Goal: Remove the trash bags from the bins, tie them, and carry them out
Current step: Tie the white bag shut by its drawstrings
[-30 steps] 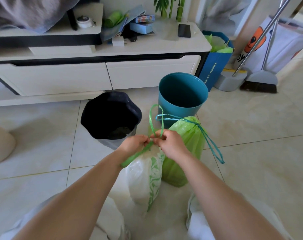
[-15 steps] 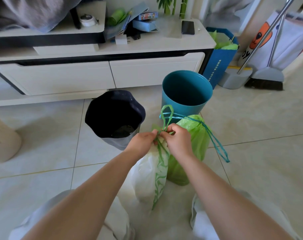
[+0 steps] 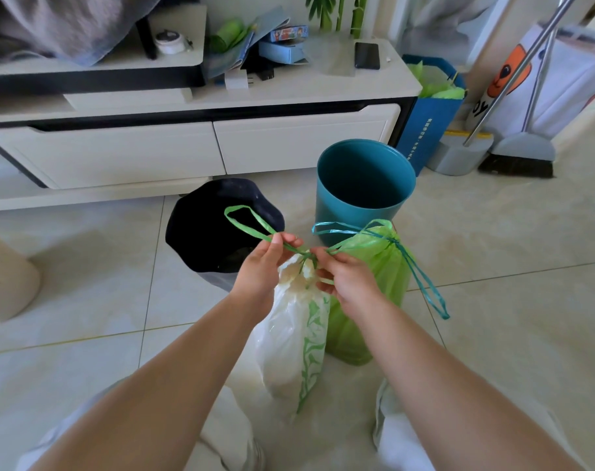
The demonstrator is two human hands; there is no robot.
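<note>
A white trash bag [image 3: 289,338] with a green leaf stripe stands on the floor between my knees. My left hand [image 3: 263,270] pinches one loop of its green drawstring [image 3: 246,222], which arcs out to the left over the dark bin. My right hand [image 3: 348,280] pinches the other strand at the bag's gathered neck. Just behind on the right stands a green trash bag [image 3: 374,300], tied shut with a teal drawstring [image 3: 421,280]. Behind the bags are a teal bin [image 3: 364,188] without a liner and a bin with a dark liner [image 3: 217,229].
A white TV cabinet [image 3: 187,144] with two drawers runs along the back. A blue paper bag [image 3: 428,120], a dustpan [image 3: 459,154] and a broom [image 3: 520,154] stand at the right. A beige rounded object [image 3: 3,280] sits at the left edge. My knees are at the bottom.
The hands have pulled apart. The drawstring loop, upright above the bag before, now stretches out to the left in my left hand, and the bag's neck is drawn tighter.
</note>
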